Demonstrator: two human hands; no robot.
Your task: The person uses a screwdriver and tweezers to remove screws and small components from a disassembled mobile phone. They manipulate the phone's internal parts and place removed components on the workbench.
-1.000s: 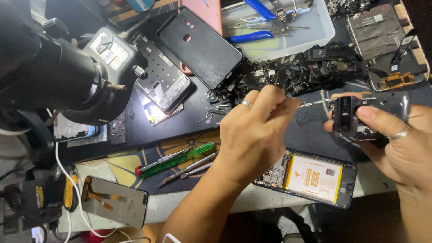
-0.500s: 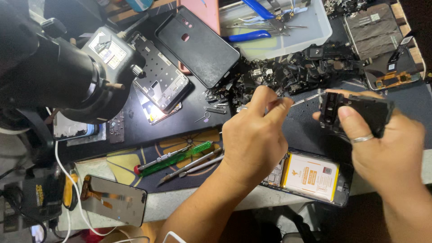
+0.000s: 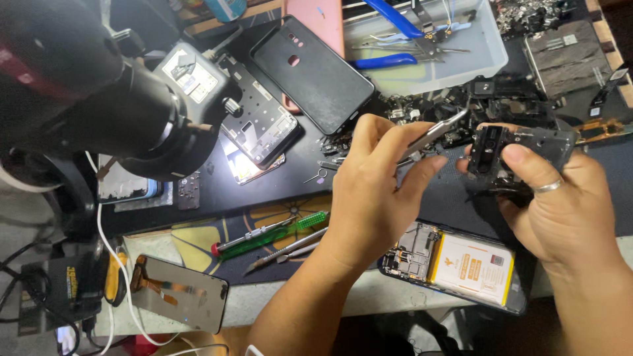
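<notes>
We see an evenly bright, mostly sharp bench, with white glare on the phone frame [image 3: 254, 161] at nine o'clock, the microscope [image 3: 86, 86] at ten o'clock dark and blurred, and soft shadows beneath both hands.

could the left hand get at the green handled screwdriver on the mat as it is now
Probably not at once: the left hand already pinches metal tweezers. The green-handled screwdriver lies uncovered on the mat just beside that wrist, so the path itself looks free.

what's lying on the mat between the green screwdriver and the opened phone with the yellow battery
In the head view, a slim metal tool lies beside the green screwdriver, and the left hand and wrist cross above the stretch before the opened phone.
</notes>
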